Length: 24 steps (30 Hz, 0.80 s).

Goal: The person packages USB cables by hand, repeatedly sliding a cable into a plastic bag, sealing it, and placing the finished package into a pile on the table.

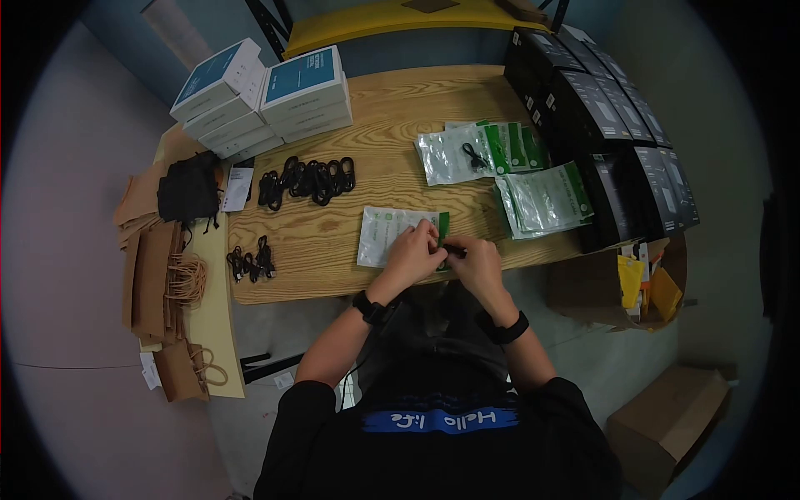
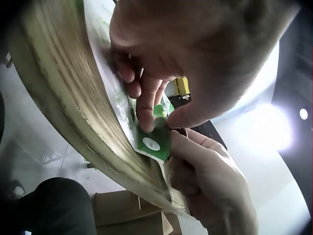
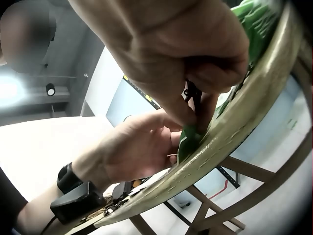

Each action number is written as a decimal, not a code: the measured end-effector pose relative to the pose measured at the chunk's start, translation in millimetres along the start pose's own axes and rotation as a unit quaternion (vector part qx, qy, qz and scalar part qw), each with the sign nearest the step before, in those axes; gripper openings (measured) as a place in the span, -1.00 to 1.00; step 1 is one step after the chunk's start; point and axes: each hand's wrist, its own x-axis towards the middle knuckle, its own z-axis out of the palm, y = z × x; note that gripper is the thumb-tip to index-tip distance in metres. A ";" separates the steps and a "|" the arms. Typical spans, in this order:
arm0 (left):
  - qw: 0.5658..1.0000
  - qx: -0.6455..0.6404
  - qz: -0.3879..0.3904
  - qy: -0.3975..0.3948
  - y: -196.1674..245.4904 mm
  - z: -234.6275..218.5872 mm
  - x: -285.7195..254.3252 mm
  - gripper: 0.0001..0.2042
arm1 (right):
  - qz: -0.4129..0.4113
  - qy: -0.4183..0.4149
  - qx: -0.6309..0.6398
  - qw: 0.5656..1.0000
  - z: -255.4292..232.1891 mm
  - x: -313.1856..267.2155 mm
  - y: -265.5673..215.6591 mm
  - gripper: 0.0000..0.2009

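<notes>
A clear-and-white plastic pouch [image 1: 377, 233] with a green end lies at the table's front edge, in front of the person. My left hand [image 1: 412, 255] pinches the pouch at its green end [image 2: 152, 143], thumb and fingertips close together there. From the other side my right hand [image 1: 477, 267] comes to the same end, its fingers curled round a black cable [image 3: 194, 93]. Most of that cable is hidden inside the right hand. In the left wrist view, the right thumb and fingers are right at the pouch's green edge.
Coiled black cables [image 1: 312, 179] and a smaller cable group [image 1: 252, 260] lie left. Filled pouches [image 1: 546, 200] are stacked right, with one cable [image 1: 473, 156] on another pile. White boxes [image 1: 302, 92], black boxes [image 1: 596, 104], paper bags [image 1: 150, 275] and a carton [image 1: 583, 296] stand around.
</notes>
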 end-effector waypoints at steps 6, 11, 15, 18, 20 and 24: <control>1.000 -0.021 -0.003 -0.004 4.0 -2.9 1.3 -0.62 | -0.012 -0.050 -0.011 0.999 -2.6 5.9 11.5 -0.76; 0.999 0.047 0.012 -0.020 11.0 -4.0 0.0 -0.57 | -0.037 -0.094 0.031 0.994 -8.5 7.9 6.1 -0.72; 0.999 0.049 0.019 0.002 4.2 6.6 -0.6 -0.56 | -0.073 -0.092 -0.003 0.993 -3.0 8.0 7.3 -0.70; 0.987 0.110 0.079 0.089 2.9 11.4 -1.8 -0.58 | -0.085 -0.081 -0.029 0.993 -2.2 5.5 6.1 -0.71; 0.997 0.037 0.028 0.062 8.2 7.8 -1.9 -0.60 | -0.076 -0.079 -0.043 0.993 -5.4 3.5 1.5 -0.72; 0.996 -0.056 0.033 0.056 21.4 -2.8 -8.7 -0.64 | -0.068 -0.076 -0.053 0.993 -7.3 1.3 -6.0 -0.74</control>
